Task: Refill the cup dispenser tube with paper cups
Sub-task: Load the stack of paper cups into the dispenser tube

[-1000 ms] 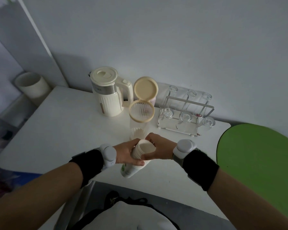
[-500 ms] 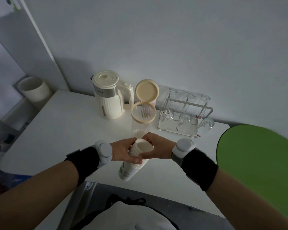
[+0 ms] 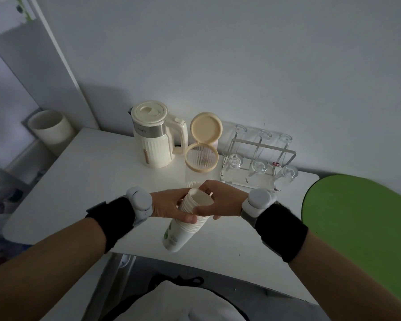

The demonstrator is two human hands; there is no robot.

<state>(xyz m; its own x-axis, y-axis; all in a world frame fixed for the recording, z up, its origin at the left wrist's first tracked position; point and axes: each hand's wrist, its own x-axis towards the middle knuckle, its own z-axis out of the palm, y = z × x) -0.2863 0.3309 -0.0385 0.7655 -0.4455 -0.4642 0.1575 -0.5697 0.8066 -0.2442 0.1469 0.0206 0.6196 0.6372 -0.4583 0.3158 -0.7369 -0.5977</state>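
Note:
A stack of white paper cups (image 3: pixel 187 225) is tilted over the table's front part, open mouth facing up and away from me. My left hand (image 3: pixel 169 203) grips the stack from the left, thumb across its side. My right hand (image 3: pixel 220 200) holds the upper cups from the right, fingers curled over the top rim. Behind the hands stands the clear ribbed dispenser tube (image 3: pixel 201 159), its beige rim open and its round beige lid (image 3: pixel 206 128) flipped up against the wall. A few cups show inside the tube's lower part.
A cream kettle (image 3: pixel 156 137) stands left of the tube on the white table (image 3: pixel 79 172). A clear rack with upturned glasses (image 3: pixel 258 162) is to the right. A green chair back (image 3: pixel 361 218) borders the right side. A white bin (image 3: pixel 49 126) sits far left.
Both hands with the cup stack stay in nearly the same place. The head view has shifted slightly, so the table objects sit a little lower in frame.

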